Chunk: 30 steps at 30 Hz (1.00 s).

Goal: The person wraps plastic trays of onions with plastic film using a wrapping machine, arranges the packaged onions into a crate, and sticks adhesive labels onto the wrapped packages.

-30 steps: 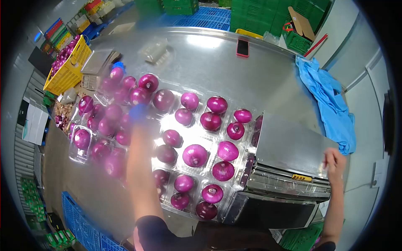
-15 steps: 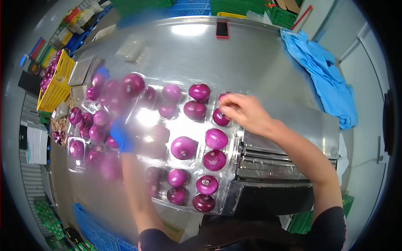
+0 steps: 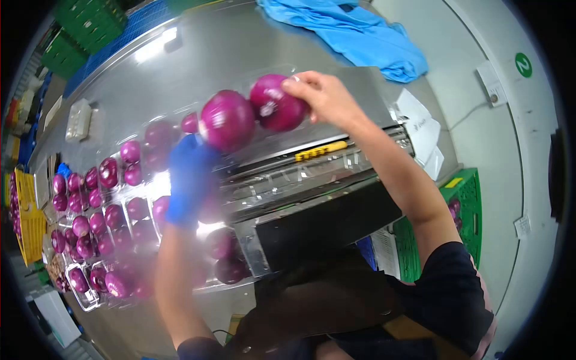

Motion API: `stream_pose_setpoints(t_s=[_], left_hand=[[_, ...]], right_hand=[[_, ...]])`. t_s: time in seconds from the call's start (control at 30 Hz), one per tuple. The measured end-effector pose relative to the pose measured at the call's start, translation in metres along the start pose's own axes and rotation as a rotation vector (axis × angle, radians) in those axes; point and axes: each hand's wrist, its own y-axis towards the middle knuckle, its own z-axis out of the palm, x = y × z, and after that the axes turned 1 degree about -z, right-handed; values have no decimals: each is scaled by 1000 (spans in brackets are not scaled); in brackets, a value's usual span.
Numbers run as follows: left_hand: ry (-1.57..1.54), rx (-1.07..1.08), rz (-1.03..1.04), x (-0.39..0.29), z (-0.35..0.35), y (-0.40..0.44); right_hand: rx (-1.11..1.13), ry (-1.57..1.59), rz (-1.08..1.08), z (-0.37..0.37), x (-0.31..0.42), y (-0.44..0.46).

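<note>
Two large red onions, one on the left (image 3: 228, 121) and one on the right (image 3: 277, 103), are raised side by side over the wrapping machine (image 3: 312, 180). My right hand (image 3: 321, 99) has its fingers closed on the right onion. Against the lower left of the left onion is my left hand (image 3: 193, 177), in a blue glove and smeared by motion; its fingers are hard to make out. Whether a clear tray lies under the pair I cannot tell. Rows of red onions in clear plastic trays (image 3: 123, 195) spread to the left.
A blue garment (image 3: 360, 36) lies at the table's far edge. The metal table (image 3: 198, 54) has a clear plastic pack (image 3: 78, 120) on it. At far left is a yellow crate of onions (image 3: 31, 222); a green crate (image 3: 474, 210) stands at right.
The view has turned rightward. My right hand has come from the right side to the onions and now grips one. Two onions are lifted above the machine, with my left hand beside them.
</note>
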Motion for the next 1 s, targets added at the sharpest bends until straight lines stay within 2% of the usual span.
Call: stream_pose_setpoints(t_s=[0.03,0.1,0.13,0.2,0.3,0.33,0.37,0.43,0.47,0.5,0.57,0.6,0.67,0.7,0.77,0.83,0.9,0.97,1.0], left_hand=[[83,92,-1,3,23,8],[239,146,35,10,66,17],[218,176,22,18,80,24],[258,161,-24,11,89,16],[306,224,-18,14,75,5],[321,259,-3,17,67,2],[202,239,-141,13,59,-3],[296,240,44,-2,46,-38],[588,198,188,-2,32,-49],[1107,197,729,7,8,-45],[1566,231,762,4,5,-53],[1582,292,835,3,9,-53],[1613,465,925,-8,35,-48],[1586,445,914,12,29,-42],[1327,356,691,30,15,-57],[647,344,370,16,4,-97],[409,209,209,-25,2,-136],[455,36,380,-59,-17,-132],[555,-9,578,-85,-33,-114]], right_hand=[[-11,-27,25,-25,-9,-1],[-30,-68,43,-55,-38,-1],[-20,-82,81,-65,-51,-1],[-78,-24,89,-68,-74,-9],[-18,86,50,-69,-71,-35],[108,62,127,-78,-64,-41],[137,77,69,-86,-70,-47],[205,97,-44,-111,-87,-64],[190,-400,-449,-136,-104,-68],[231,-607,-539,-155,-109,-76],[316,-1024,-714,-178,-109,-91],[408,-1011,-756,-176,-115,-90],[407,-966,-856,-160,-128,-82],[405,-943,-910,-152,-135,-77],[260,-509,-979,-140,-149,-82],[413,-163,-70,-161,-93,-130],[302,-20,-252,-179,-69,-157],[133,55,-583,-189,-36,-144],[-100,49,-649,-190,-21,-129]])
